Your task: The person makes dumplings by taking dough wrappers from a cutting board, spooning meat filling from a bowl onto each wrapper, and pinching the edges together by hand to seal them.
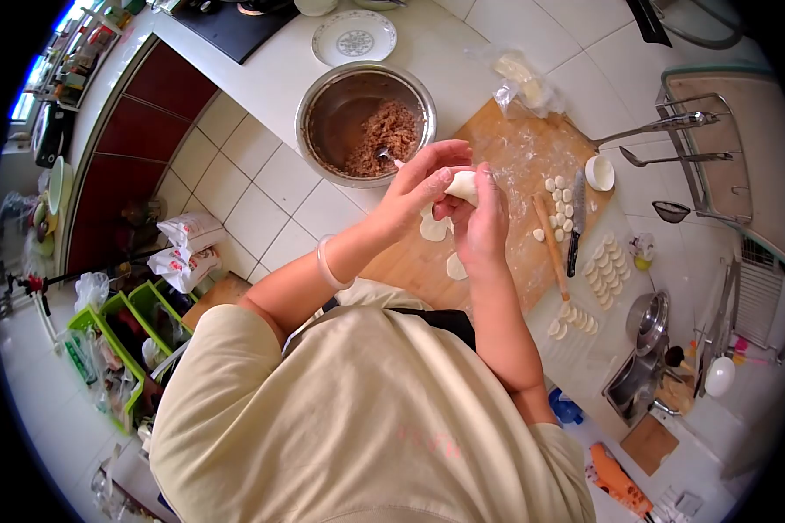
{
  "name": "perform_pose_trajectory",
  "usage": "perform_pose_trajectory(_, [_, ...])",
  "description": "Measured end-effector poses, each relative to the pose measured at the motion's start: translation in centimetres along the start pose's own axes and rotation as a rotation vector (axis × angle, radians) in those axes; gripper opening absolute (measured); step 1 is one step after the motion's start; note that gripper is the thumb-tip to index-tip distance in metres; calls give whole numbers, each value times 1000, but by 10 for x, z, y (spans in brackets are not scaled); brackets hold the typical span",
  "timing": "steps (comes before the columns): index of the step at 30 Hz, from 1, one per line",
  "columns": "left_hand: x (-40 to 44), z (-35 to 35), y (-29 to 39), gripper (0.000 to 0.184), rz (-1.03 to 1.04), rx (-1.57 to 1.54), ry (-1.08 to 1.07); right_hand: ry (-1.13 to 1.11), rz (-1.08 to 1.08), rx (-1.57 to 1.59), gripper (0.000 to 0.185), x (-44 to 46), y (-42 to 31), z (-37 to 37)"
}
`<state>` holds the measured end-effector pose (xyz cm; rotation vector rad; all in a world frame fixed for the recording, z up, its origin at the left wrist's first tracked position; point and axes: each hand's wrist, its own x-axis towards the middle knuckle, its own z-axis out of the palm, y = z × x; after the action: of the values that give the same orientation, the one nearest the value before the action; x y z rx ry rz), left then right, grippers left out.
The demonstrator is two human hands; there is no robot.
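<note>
No text legible; pink lettering [429, 443] on beige shirt [358, 392] faint; red print [199, 263] on white bag [183, 270] blurred.

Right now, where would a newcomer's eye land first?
Likely the white dough piece held between the left hand and right hand, mid-view. Next, the big metal bowl of brownish mixture, upper left of the hands. Then the rows of folded dumplings, right of the floured board.

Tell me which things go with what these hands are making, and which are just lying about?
Seem part of it:
held dough piece
brown filling
metal bowl
wooden board
rolling pin
knife
folded pieces

Probably just lying about:
patterned plate
small strainer
orange thing
</note>
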<state>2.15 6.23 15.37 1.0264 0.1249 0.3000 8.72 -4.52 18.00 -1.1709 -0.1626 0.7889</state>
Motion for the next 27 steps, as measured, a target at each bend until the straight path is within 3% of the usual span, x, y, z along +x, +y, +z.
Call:
perform_pose_trajectory(3, [-1, -4, -13, 42, -34, -59, 33, 24, -34, 22, 53, 3, 5, -1])
perform_pose_trajectory(5, [-3, -11, -18, 24, -100, -23, 72, 140, -106, -184, 52, 4, 4, -2])
perform_pose_trajectory(11, [-3, -6, -19, 10, 8, -41, 91, 178, -137, -262, 51, 4, 9, -5])
perform_pose_trajectory(15, [-4, -13, -25, 14, 30, 127, 107, 156, -145, -151, 51, 4, 9, -2])
perform_pose_trajectory(18, [0, -3, -19, 28, 70, 75, 149, 88, -69, -22, 49, 3, 8, -4])
perform_pose_trajectory(20, [2, 0, -15, 43, 3, 19, 31, -17, -33, 44, 46, 4, 12, -7])
perform_pose_trajectory(27, [10, 1, -25, 42, 10, -7, -77, -69, 41, 8, 36, 3, 16, -10])
